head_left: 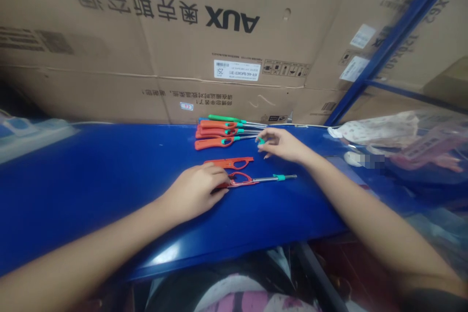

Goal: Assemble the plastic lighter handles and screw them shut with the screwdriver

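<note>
On the blue tabletop, my left hand [197,189] is closed around the handle of an orange lighter half [243,179], whose metal rod [266,179] points right. A teal collar [279,177] sits on that rod near its tip. Just above lies a separate orange handle shell [228,163], near the backs of my left fingers. My right hand [283,146] pinches a small teal plastic piece [261,141] between thumb and fingers, by the rod tips of several long-necked lighters [214,143]. These have orange handles and teal triggers; a green-handled one [224,118] lies farthest back.
A large cardboard sheet [175,53] stands along the back edge of the table [91,180]. Blue metal bars [398,39] rise at the right. Clear plastic bags [431,146] crowd the right side, and a plastic-wrapped item [36,131] lies far left.
</note>
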`<move>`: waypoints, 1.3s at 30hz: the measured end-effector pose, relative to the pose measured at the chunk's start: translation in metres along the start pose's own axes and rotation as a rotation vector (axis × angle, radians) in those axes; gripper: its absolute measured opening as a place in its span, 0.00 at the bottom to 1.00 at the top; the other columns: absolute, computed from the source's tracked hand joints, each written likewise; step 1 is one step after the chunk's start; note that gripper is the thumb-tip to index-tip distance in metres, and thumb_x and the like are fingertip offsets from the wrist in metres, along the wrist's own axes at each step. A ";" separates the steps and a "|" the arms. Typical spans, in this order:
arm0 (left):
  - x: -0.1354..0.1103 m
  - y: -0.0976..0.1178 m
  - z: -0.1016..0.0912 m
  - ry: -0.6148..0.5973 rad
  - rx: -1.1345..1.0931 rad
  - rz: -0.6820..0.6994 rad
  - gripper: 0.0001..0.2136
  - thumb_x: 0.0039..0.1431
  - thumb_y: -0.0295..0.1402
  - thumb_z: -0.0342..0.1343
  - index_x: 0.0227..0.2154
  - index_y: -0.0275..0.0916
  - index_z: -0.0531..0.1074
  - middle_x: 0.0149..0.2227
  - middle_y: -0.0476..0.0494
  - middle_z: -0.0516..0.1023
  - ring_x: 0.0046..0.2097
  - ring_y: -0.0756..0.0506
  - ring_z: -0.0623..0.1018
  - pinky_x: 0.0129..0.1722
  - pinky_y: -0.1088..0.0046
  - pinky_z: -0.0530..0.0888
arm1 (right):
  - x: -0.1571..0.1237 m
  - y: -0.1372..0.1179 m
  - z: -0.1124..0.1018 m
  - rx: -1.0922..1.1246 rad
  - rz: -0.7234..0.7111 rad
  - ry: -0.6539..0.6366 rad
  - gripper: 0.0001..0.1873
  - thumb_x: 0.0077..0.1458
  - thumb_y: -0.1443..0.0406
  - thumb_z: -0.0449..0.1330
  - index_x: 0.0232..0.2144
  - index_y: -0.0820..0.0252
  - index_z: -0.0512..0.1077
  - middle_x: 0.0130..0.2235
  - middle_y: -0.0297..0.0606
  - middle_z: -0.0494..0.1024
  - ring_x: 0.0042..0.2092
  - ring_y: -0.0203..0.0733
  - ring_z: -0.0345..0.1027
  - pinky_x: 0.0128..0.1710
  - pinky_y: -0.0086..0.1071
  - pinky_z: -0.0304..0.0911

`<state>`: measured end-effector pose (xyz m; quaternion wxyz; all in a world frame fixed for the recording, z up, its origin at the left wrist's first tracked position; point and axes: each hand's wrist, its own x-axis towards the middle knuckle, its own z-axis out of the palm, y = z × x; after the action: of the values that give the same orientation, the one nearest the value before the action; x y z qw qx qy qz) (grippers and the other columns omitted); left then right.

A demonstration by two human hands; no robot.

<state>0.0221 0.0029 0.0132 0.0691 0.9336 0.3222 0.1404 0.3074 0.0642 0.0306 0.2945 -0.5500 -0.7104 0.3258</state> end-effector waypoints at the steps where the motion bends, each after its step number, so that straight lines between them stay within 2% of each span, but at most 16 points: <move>1: 0.000 0.000 0.001 0.000 -0.005 0.002 0.06 0.66 0.31 0.56 0.41 0.43 0.78 0.44 0.46 0.82 0.47 0.42 0.80 0.45 0.66 0.74 | -0.004 -0.001 0.007 0.034 -0.030 -0.008 0.09 0.54 0.65 0.64 0.39 0.58 0.70 0.39 0.39 0.78 0.37 0.40 0.76 0.32 0.34 0.77; 4: 0.000 -0.002 0.003 0.000 -0.023 0.002 0.07 0.66 0.31 0.55 0.42 0.43 0.78 0.45 0.46 0.82 0.49 0.42 0.79 0.46 0.66 0.75 | -0.012 0.001 0.020 0.095 -0.177 -0.005 0.12 0.50 0.60 0.67 0.35 0.59 0.70 0.38 0.39 0.78 0.39 0.40 0.74 0.36 0.36 0.74; 6: 0.000 -0.003 0.004 0.000 -0.031 0.000 0.07 0.67 0.31 0.55 0.42 0.43 0.78 0.45 0.46 0.82 0.48 0.42 0.79 0.46 0.66 0.75 | -0.014 0.005 0.023 0.113 -0.216 -0.029 0.13 0.49 0.60 0.68 0.33 0.59 0.70 0.37 0.39 0.78 0.39 0.39 0.73 0.39 0.36 0.73; 10: 0.000 -0.004 0.005 -0.003 -0.036 0.002 0.08 0.67 0.31 0.54 0.43 0.43 0.78 0.46 0.47 0.82 0.49 0.42 0.79 0.47 0.65 0.75 | -0.015 0.009 0.024 0.262 -0.119 -0.100 0.19 0.48 0.61 0.70 0.30 0.57 0.61 0.36 0.37 0.78 0.34 0.36 0.72 0.30 0.33 0.73; 12: 0.001 -0.004 0.005 -0.003 -0.038 0.003 0.08 0.67 0.31 0.54 0.43 0.43 0.78 0.46 0.47 0.82 0.49 0.42 0.79 0.47 0.65 0.76 | -0.015 0.010 0.025 0.353 -0.076 -0.106 0.23 0.46 0.62 0.71 0.28 0.56 0.57 0.35 0.34 0.77 0.34 0.35 0.73 0.30 0.33 0.74; 15: 0.001 -0.004 0.006 -0.001 -0.039 0.001 0.08 0.67 0.32 0.55 0.44 0.43 0.78 0.46 0.47 0.82 0.49 0.42 0.79 0.47 0.64 0.76 | -0.015 0.011 0.028 0.423 -0.053 -0.106 0.23 0.45 0.63 0.72 0.25 0.57 0.58 0.35 0.32 0.76 0.34 0.33 0.75 0.35 0.32 0.76; 18: 0.001 -0.005 0.006 0.000 -0.037 0.000 0.08 0.67 0.31 0.54 0.43 0.43 0.79 0.46 0.46 0.82 0.49 0.42 0.79 0.47 0.64 0.76 | -0.015 0.011 0.030 0.453 -0.026 -0.122 0.21 0.43 0.62 0.74 0.28 0.58 0.63 0.33 0.31 0.78 0.34 0.34 0.77 0.36 0.32 0.76; 21: 0.001 -0.005 0.006 0.005 -0.042 0.002 0.08 0.67 0.31 0.54 0.42 0.42 0.79 0.45 0.46 0.82 0.49 0.42 0.79 0.47 0.64 0.76 | -0.017 0.008 0.032 0.428 0.009 -0.137 0.21 0.41 0.60 0.76 0.31 0.59 0.68 0.28 0.32 0.79 0.33 0.37 0.79 0.37 0.33 0.76; 24: 0.000 -0.006 0.007 0.016 -0.057 -0.013 0.08 0.67 0.31 0.54 0.41 0.42 0.78 0.44 0.47 0.82 0.48 0.42 0.80 0.46 0.65 0.76 | -0.019 0.004 0.034 0.369 0.026 -0.122 0.22 0.39 0.58 0.76 0.28 0.60 0.69 0.25 0.32 0.78 0.27 0.36 0.77 0.30 0.29 0.74; 27: 0.000 -0.006 0.006 0.025 -0.090 -0.046 0.08 0.67 0.32 0.55 0.42 0.42 0.78 0.43 0.46 0.82 0.47 0.43 0.80 0.46 0.66 0.76 | -0.021 0.001 0.034 0.347 0.007 -0.128 0.21 0.43 0.56 0.75 0.30 0.61 0.70 0.24 0.33 0.78 0.24 0.34 0.74 0.27 0.29 0.72; 32: 0.001 -0.008 0.004 0.038 -0.096 -0.095 0.09 0.65 0.34 0.57 0.45 0.41 0.78 0.44 0.44 0.82 0.47 0.41 0.80 0.45 0.65 0.77 | -0.024 -0.001 0.031 0.289 -0.113 -0.217 0.15 0.52 0.59 0.69 0.39 0.62 0.75 0.33 0.38 0.82 0.34 0.38 0.79 0.40 0.34 0.74; 39: 0.002 -0.010 0.006 0.013 -0.132 -0.078 0.09 0.66 0.34 0.56 0.44 0.41 0.79 0.44 0.42 0.81 0.48 0.41 0.79 0.46 0.65 0.76 | -0.032 -0.006 0.032 0.103 -0.192 -0.275 0.12 0.55 0.59 0.66 0.38 0.62 0.79 0.35 0.39 0.84 0.36 0.40 0.77 0.38 0.33 0.71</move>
<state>0.0197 0.0113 0.0058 0.1336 0.9129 0.3487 0.1648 0.2858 0.0270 0.0137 0.2522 -0.4143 -0.7755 0.4043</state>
